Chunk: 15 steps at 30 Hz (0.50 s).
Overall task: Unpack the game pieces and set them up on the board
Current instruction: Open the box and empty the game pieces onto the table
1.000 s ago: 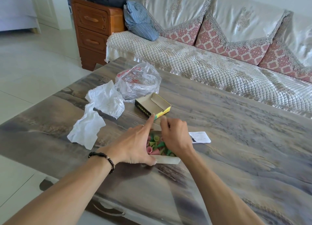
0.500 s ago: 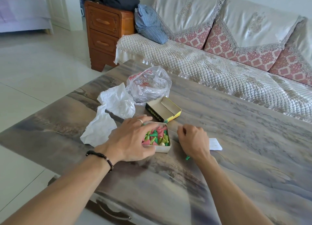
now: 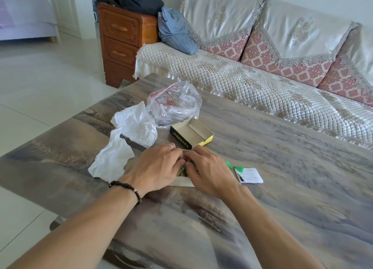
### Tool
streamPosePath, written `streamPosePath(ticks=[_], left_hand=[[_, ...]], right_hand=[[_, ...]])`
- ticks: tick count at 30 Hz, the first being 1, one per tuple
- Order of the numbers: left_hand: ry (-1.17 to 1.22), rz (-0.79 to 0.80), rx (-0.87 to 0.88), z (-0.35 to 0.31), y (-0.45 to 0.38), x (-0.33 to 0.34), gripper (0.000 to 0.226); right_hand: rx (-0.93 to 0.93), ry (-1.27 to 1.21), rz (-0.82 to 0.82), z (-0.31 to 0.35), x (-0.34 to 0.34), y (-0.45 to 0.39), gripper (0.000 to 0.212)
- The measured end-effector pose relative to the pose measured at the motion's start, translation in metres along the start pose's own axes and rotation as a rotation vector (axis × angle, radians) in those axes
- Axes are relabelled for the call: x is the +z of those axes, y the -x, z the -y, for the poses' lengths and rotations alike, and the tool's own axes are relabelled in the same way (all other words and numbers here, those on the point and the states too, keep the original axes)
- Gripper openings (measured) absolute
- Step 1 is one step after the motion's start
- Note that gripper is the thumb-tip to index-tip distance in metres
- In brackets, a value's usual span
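Left hand (image 3: 159, 166): palm down over the left side of a small open box (image 3: 182, 183), fingers curved across its opening; whether they grip a piece, cannot tell. Ring on one finger, dark bead bracelet (image 3: 127, 189) at the wrist.

Right hand (image 3: 210, 170): palm down over the right side of the same box, fingertips curled into the contents and meeting the left fingers. A pinch cannot be confirmed.

Game pieces (image 3: 184, 168): green and pink bits show in the gap between the hands, inside the box. Two loose green pieces (image 3: 234, 166) lie on the desk (image 3: 282, 157) just right of the right hand, beside a folded printed leaflet (image 3: 250, 174).

Box sits near the desk's left edge, roughly midway along it. Just beyond it, an empty black-and-yellow box lid (image 3: 191, 134), open side up. Farther toward the far left corner: a clear plastic bag (image 3: 174, 104) and two crumpled white papers (image 3: 129, 137).
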<state>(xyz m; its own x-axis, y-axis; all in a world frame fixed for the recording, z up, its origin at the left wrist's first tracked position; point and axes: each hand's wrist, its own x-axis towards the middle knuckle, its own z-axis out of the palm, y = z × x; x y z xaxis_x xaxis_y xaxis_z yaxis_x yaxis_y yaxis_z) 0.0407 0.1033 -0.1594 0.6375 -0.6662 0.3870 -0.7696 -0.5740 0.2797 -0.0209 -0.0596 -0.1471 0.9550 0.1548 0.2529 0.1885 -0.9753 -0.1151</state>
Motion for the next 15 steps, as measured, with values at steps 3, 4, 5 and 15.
streamPosePath(ticks=[3,4,5,15], left_hand=[[0.031,-0.045,-0.038,0.001,-0.003,0.003,0.035],[0.071,-0.057,-0.071,0.002,-0.004,0.003,0.04],[0.134,-0.072,-0.11,0.003,-0.005,0.004,0.042],[0.717,-0.375,-0.48,0.001,-0.016,0.011,0.04]], right_hand=[[-0.004,0.012,-0.007,-0.004,0.003,0.003,0.028],[-0.013,0.032,-0.013,-0.004,0.004,0.003,0.028],[-0.015,0.04,-0.021,-0.004,0.005,0.002,0.025],[0.03,0.091,-0.017,0.004,0.014,-0.018,0.036]])
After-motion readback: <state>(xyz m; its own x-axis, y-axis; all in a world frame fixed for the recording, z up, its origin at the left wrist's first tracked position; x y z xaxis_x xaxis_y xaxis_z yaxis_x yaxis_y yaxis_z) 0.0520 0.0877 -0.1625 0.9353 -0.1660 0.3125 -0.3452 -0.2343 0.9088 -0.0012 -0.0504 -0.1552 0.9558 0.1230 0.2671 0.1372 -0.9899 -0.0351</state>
